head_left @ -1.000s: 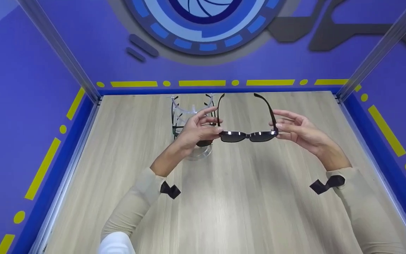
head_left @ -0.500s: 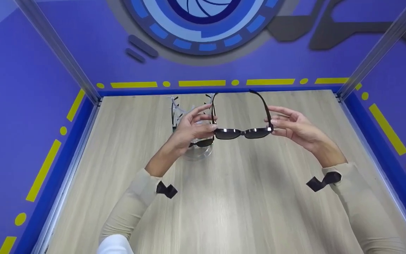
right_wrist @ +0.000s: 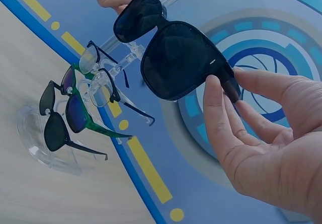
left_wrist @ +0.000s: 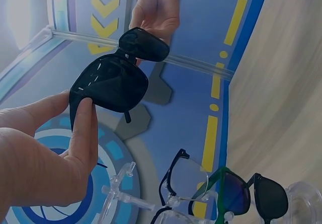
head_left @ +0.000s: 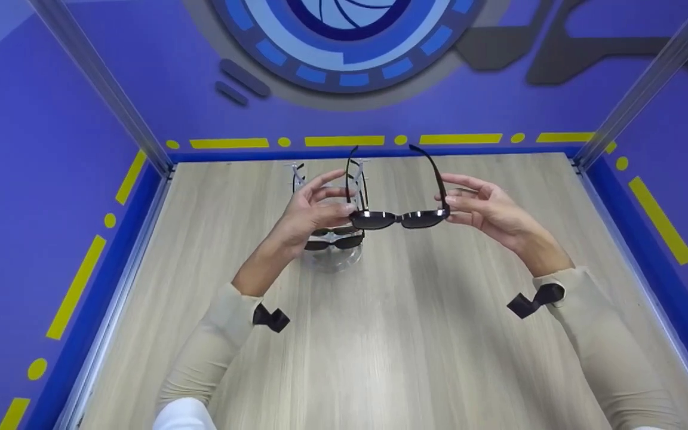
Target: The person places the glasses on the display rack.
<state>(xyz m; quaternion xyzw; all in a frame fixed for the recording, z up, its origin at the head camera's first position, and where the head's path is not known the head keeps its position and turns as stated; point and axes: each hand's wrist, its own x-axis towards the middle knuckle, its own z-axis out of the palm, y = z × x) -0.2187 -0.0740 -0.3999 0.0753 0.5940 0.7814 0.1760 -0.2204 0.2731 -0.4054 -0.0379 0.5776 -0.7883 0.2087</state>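
A pair of black sunglasses (head_left: 374, 221) is held up in the air, dark lenses toward me and temples unfolded. My left hand (head_left: 302, 220) pinches it at the left hinge, thumb and fingers on either side of the temple. At the opposite hinge my right hand (head_left: 493, 216) pinches the other temple. Behind the left hand stands a clear eyewear display stand (head_left: 333, 261), partly hidden in the head view. From top to bottom in the right wrist view, it bears clear-lens glasses (right_wrist: 99, 89), green-framed glasses (right_wrist: 76, 114) and another pair of dark sunglasses (right_wrist: 55, 132).
The wood-grain table (head_left: 415, 358) extends under both arms. Blue printed panels, including the back wall (head_left: 344, 119), enclose it on three sides with metal corner posts (head_left: 105, 89). A black strap piece hangs at each wrist.
Both hands have carried the sunglasses left and slightly up, bringing them partly in front of the display stand. The grip at both hinges stays the same.
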